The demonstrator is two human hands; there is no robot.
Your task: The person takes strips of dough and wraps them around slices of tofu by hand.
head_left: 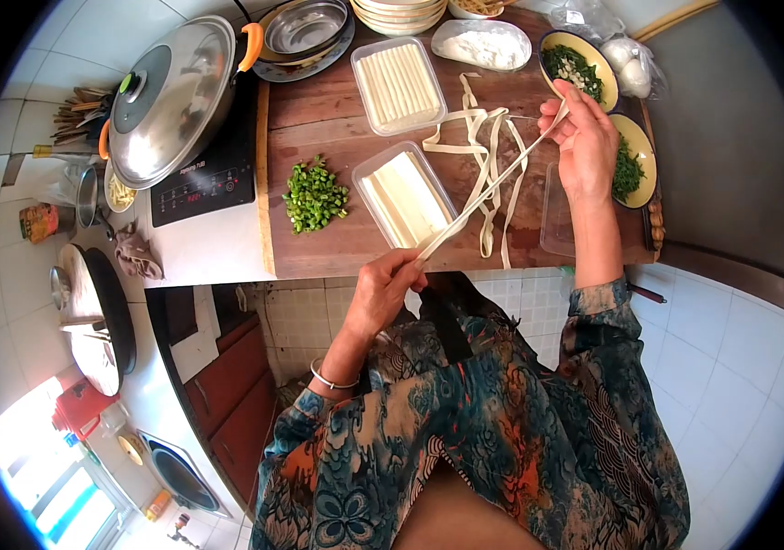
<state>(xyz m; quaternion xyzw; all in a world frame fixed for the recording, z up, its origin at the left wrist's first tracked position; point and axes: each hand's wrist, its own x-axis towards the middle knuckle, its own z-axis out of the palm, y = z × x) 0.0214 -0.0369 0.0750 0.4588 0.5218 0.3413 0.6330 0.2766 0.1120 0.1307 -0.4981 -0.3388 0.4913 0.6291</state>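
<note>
A long pale noodle [493, 188] stretches diagonally over the wooden board [309, 247]. One end is pinched in my left hand [383, 289], low by the board's front edge. My right hand [585, 142], raised at the right, grips the other end between thumb and fingers. Several loose noodles [491, 151] lie in a tangle beneath the stretched one. Close to my left hand is a clear plastic box [362, 188] with flat dough strips [401, 197]. Behind it, another box [362, 101] contains a row of dough strips [398, 84].
Chopped greens [314, 194] are heaped on the left. A lidded pan [172, 101] sits on an induction cooker [204, 192]. At the right are bowls of greens [568, 69] [629, 163] and a clear lid [555, 215]. White flour [482, 48] fills a tub at the back.
</note>
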